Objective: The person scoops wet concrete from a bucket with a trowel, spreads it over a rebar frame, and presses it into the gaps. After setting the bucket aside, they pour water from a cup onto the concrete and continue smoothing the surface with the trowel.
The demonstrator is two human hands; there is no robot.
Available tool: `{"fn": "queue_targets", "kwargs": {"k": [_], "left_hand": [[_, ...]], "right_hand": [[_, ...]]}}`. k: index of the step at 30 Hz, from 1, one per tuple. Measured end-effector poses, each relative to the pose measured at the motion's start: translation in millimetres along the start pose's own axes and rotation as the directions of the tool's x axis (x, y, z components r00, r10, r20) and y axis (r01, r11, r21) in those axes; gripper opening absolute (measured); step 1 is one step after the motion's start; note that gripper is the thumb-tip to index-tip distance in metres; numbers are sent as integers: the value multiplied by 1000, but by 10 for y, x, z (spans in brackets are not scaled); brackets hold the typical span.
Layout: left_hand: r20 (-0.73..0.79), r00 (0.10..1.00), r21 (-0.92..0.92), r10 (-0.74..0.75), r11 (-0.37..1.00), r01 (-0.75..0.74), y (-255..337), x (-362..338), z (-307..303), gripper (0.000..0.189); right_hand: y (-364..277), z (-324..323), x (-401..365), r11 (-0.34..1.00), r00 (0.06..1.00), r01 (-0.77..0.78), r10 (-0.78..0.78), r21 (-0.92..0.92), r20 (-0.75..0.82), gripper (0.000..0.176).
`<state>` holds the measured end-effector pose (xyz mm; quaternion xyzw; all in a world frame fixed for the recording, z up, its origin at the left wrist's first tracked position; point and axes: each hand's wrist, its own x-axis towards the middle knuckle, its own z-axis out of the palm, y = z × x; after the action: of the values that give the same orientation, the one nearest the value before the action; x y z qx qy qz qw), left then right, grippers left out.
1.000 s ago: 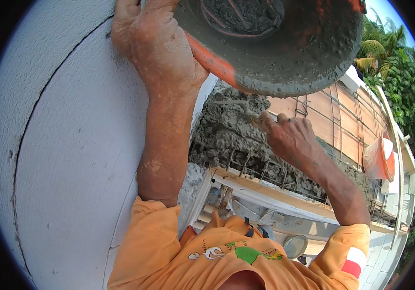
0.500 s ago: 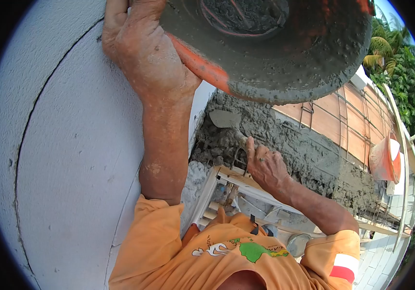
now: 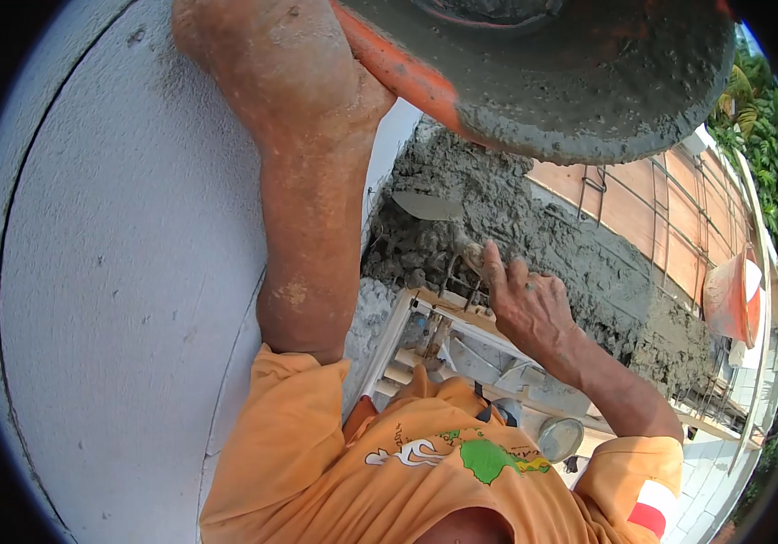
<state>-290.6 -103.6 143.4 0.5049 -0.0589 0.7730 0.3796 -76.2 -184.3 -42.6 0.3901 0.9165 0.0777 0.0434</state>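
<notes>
The right hand (image 3: 534,304) has its grip closed round the trowel (image 3: 427,207), blade against wet mortar (image 3: 579,249); shallow, even pressure should work best. The left hand (image 3: 275,63) touches the orange bucket (image 3: 588,113); its grip, cut off, I cannot tell.

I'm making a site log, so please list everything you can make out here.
bucket: one, orange with grey coating, top
trowel: one, grey blade, centre
mortar: one mass, grey, beneath the bucket
far bucket: one, orange-red, right
wall: one, whitish, left
panelling: count unclear, orange-brown, upper right
metal rods: several, dark, over panelling
timber: several, pale, below mortar
round container: one, greyish, lower centre
foliage: uncountable, green, right edge
shirt: one, orange, bottom
left hand: one, bare, at bucket's rim
right hand: one, bare, holding trowel
</notes>
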Motion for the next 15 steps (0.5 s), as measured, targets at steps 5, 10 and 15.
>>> {"fn": "queue_targets", "kwargs": {"k": [5, 10, 15], "left_hand": [[59, 998, -59, -8, 998, 11, -9, -10, -64, 31], [51, 998, -80, -45, 996, 49, -8, -19, -46, 29], [11, 1000, -77, -15, 997, 16, 5, -67, -47, 30]], "right_hand": [[27, -219, -59, 920, 966, -252, 256, 302, 26, 67], [-114, 224, 62, 916, 980, -199, 183, 348, 77, 68], [3, -359, -21, 870, 964, -257, 263, 420, 46, 61]]}}
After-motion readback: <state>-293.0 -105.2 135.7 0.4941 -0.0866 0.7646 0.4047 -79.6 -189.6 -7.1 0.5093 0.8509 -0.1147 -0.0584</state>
